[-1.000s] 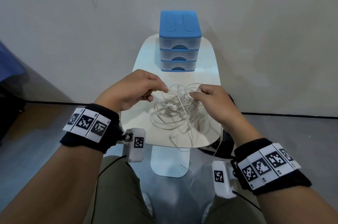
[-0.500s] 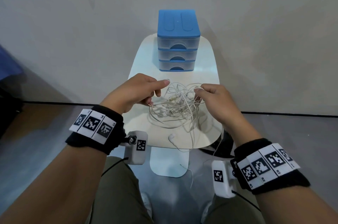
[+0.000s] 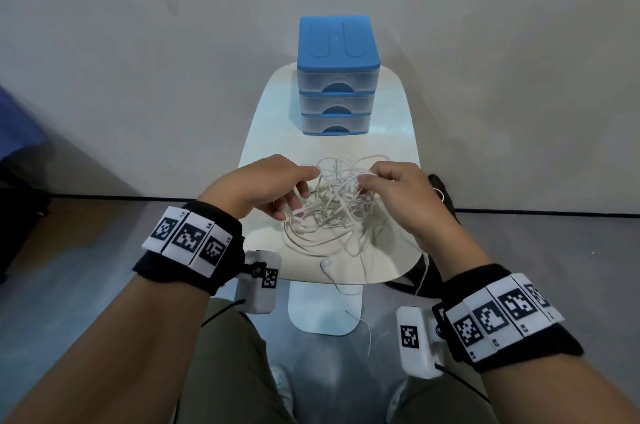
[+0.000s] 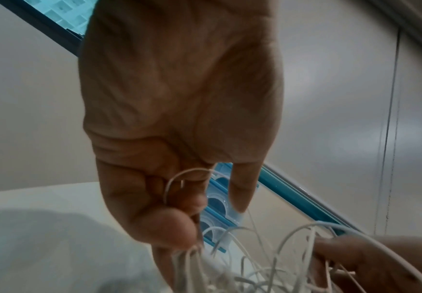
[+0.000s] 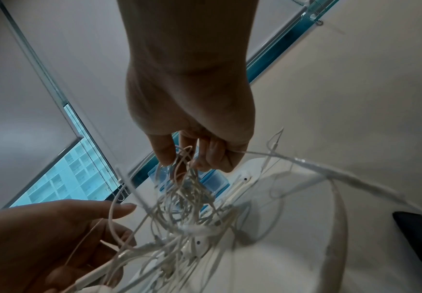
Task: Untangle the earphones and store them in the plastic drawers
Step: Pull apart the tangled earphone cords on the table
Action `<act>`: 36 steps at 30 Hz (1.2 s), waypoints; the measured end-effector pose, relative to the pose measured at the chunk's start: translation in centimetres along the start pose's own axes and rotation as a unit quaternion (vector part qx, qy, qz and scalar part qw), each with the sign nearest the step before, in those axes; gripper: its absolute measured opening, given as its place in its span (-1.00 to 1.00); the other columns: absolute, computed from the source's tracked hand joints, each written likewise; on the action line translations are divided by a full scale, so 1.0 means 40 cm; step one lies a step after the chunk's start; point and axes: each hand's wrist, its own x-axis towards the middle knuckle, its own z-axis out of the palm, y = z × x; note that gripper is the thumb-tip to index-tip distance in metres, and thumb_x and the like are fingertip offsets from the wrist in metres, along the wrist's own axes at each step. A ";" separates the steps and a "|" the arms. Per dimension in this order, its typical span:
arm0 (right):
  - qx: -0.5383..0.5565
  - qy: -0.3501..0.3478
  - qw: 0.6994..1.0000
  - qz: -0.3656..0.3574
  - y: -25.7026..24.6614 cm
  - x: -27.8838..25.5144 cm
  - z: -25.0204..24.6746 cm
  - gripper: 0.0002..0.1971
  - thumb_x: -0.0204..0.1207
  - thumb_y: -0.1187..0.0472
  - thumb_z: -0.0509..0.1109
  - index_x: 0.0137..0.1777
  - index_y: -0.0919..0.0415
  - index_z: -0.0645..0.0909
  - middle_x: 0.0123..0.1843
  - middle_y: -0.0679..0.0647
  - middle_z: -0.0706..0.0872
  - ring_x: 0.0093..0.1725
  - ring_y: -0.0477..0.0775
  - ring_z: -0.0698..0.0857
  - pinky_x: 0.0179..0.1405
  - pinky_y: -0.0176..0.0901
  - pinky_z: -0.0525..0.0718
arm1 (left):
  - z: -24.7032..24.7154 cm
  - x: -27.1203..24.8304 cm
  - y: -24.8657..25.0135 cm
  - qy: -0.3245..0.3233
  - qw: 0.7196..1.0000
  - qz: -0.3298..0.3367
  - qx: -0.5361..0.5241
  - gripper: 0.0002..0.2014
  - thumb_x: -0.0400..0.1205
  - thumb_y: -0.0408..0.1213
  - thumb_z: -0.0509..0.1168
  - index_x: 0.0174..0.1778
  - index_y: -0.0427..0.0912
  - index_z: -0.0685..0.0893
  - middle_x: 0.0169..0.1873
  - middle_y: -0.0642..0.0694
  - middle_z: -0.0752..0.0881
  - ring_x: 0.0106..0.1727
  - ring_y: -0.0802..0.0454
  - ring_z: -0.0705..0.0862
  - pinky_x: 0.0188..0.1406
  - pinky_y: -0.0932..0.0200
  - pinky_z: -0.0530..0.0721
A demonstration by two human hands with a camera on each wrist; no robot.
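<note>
Small white table, earphones bunched in front of closed drawers, left hand and right hand pinching cords; hard pulling likely tightens knots.

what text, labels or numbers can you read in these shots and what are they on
No readable words or brands anywhere.
Left wristband: black-and-white square code markers; the tiny corner print is too small to read.
Right wristband: the same, print too small.
Wrist cameras: one code marker each, no letters.
Drawers: no label.

Even soft light; wrist views dimmer, blurred; edges distorted.
</note>
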 end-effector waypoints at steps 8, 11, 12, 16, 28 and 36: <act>-0.061 -0.066 0.996 -0.022 -0.026 -0.010 0.017 -0.79 0.45 0.12 0.65 -0.28 0.22 0.75 -0.33 0.03 0.65 -0.30 -0.05 0.55 -0.19 -0.08 0.49 | 0.013 -0.002 0.002 -0.002 0.992 -0.001 -0.126 -0.45 0.84 0.16 0.03 0.09 -0.26 0.70 -0.32 -0.30 0.72 -0.59 0.05 0.43 -0.39 0.09 0.72; -0.135 -0.058 0.988 -0.037 -0.032 -0.012 0.032 -0.81 0.37 0.12 0.69 -0.23 0.18 0.76 -0.12 0.07 0.70 -0.08 0.08 0.67 -0.01 -0.02 0.61 | 0.009 0.005 -0.005 0.028 0.999 0.013 -0.035 -0.64 0.81 0.00 0.19 0.14 -0.25 0.69 -0.18 -0.20 0.65 -0.45 0.02 0.46 -0.43 0.15 0.72; -0.153 -0.047 0.986 -0.038 -0.031 -0.012 0.033 -0.81 0.36 0.12 0.70 -0.23 0.18 0.77 -0.11 0.07 0.69 -0.05 0.10 0.67 0.00 -0.04 0.61 | 0.004 0.005 -0.010 0.032 0.999 0.022 0.006 -0.74 0.78 -0.11 0.25 0.13 -0.23 0.70 -0.12 -0.19 0.67 -0.40 0.00 0.51 -0.41 0.18 0.72; -0.189 0.014 0.981 -0.039 -0.022 -0.010 0.023 -0.82 0.39 0.15 0.69 -0.28 0.20 0.77 -0.25 -0.01 0.63 -0.15 0.06 0.65 -0.22 -0.16 0.53 | -0.023 0.000 -0.036 0.044 0.986 0.038 0.157 -0.82 0.64 -0.23 0.37 -0.04 -0.26 0.80 -0.04 -0.24 0.80 -0.18 -0.09 0.74 -0.13 0.05 0.78; -0.196 0.026 0.980 -0.036 -0.022 -0.024 0.006 -0.83 0.42 0.12 0.69 -0.24 0.19 0.79 -0.29 -0.10 0.58 -0.23 -0.13 0.56 -0.26 -0.20 0.48 | -0.011 -0.025 -0.044 -0.044 0.979 0.085 0.178 -0.89 0.58 -0.18 0.55 -0.10 -0.15 0.84 -0.28 0.05 0.87 -0.22 0.05 0.67 -0.20 0.11 0.66; -0.187 0.018 0.982 -0.032 -0.029 -0.031 -0.009 -0.87 0.42 0.19 0.66 -0.24 0.21 0.80 -0.32 -0.07 0.61 -0.27 -0.12 0.56 -0.27 -0.16 0.48 | 0.004 -0.029 -0.036 -0.068 0.990 0.049 -0.110 -0.78 0.70 -0.42 0.37 0.25 -0.19 0.74 -0.29 -0.09 0.71 -0.51 0.13 0.37 -0.47 0.28 0.53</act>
